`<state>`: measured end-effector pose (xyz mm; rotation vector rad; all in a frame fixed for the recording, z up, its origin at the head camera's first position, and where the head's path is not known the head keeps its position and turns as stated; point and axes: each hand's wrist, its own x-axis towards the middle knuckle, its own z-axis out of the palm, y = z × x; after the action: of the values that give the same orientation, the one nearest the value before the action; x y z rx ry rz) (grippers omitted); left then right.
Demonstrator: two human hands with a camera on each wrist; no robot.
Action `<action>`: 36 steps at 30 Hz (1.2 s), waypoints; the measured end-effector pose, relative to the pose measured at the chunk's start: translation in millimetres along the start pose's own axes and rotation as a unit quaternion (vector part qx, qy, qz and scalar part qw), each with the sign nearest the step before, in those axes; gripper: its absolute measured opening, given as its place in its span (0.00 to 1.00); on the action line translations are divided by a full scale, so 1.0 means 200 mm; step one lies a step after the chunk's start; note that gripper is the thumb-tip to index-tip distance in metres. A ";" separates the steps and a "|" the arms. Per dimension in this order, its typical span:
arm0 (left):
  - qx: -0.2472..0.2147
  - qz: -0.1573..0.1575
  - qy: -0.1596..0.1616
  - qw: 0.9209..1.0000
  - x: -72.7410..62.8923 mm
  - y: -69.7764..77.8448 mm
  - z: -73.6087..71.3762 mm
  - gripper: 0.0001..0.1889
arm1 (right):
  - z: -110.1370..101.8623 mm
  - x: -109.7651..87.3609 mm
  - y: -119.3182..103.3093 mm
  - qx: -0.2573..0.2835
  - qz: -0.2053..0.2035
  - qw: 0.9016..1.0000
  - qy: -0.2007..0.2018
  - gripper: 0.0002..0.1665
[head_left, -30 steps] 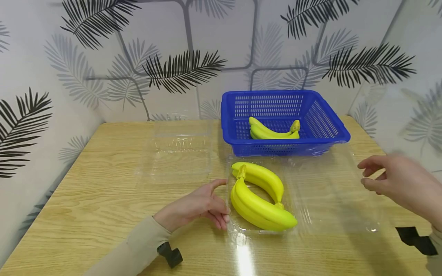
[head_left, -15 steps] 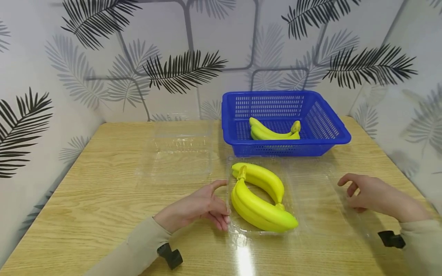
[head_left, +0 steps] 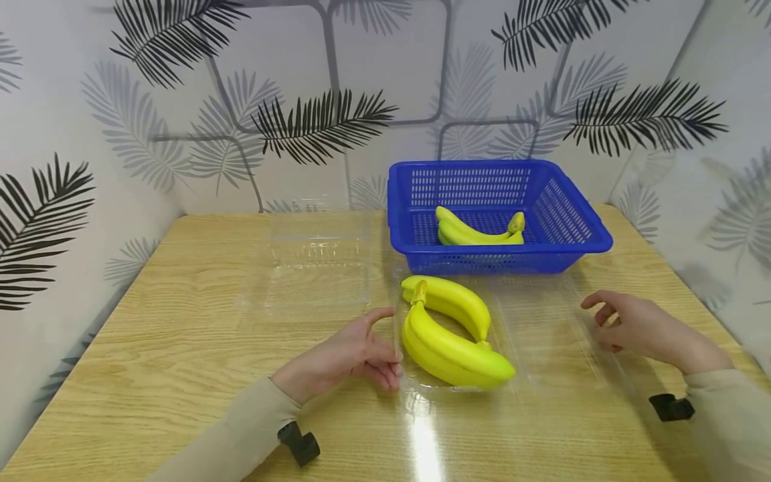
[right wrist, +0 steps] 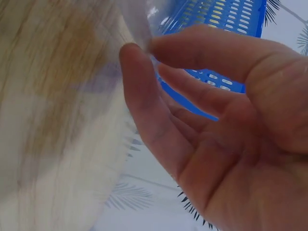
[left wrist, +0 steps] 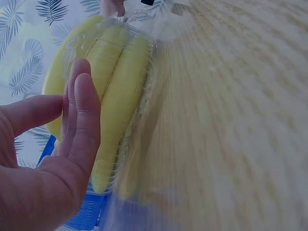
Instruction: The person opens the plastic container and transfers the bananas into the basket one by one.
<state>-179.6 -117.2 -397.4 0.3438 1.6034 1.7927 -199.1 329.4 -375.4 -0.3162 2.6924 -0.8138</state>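
Note:
In the head view a clear plastic clamshell container [head_left: 415, 384] lies opened out at the centre, its transparent lid [head_left: 551, 335] spread to the right. Two bunches of yellow bananas [head_left: 452, 348] are in its base, curving toward each other. My left hand [head_left: 355, 355] is at the base's left side; in the left wrist view its fingers [left wrist: 86, 115] extend nearly straight along the plastic wall. At the lid's far right edge is my right hand [head_left: 647, 331]. The right wrist view shows its thumb and forefinger [right wrist: 139, 72] pinching the clear edge.
Behind the container stands a blue perforated basket [head_left: 500, 258] holding another banana bunch [head_left: 472, 231]. A second clear container [head_left: 319, 284] lies opened at the left on the wooden table [head_left: 181, 348]. A patterned wall rises behind.
My right hand has come in leftward from the right onto the lid's edge. The container and its bananas have just shifted slightly away from me, while the left hand stays at the side.

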 end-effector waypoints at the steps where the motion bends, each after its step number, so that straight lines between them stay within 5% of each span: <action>1: -0.002 0.001 0.004 1.000 0.00 0.00 0.00 0.48 | 0.00 0.00 0.00 -0.002 -0.001 1.000 0.004 0.26; 8: -0.007 0.004 0.024 1.000 0.00 0.00 0.02 0.48 | 0.00 0.01 0.01 -0.020 -0.020 0.999 0.027 0.27; 13: -0.005 0.007 0.029 1.000 0.00 0.01 0.03 0.48 | -0.01 0.00 -0.04 -0.090 -0.031 0.993 0.073 0.27; 17: -0.006 0.006 0.029 1.000 -0.01 0.01 0.04 0.47 | 0.00 -0.01 -0.16 -0.106 -0.042 0.988 0.106 0.30; 22: -0.007 0.003 0.030 1.000 -0.01 0.01 0.04 0.47 | 0.07 -0.03 -0.38 -0.072 -0.122 0.981 0.132 0.26; 31: 0.000 0.004 0.034 0.999 -0.02 0.02 0.04 0.47 | 0.31 -0.03 -0.65 -0.048 -0.219 0.972 0.063 0.34; 36: -0.001 0.000 0.033 0.999 -0.01 0.01 0.04 0.46 | 0.36 0.01 -0.72 -0.047 -0.255 0.965 0.037 0.27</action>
<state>-174.4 -113.0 -392.8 0.2863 1.6479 1.8218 -158.7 174.8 -350.8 -1.0537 2.7558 -0.8406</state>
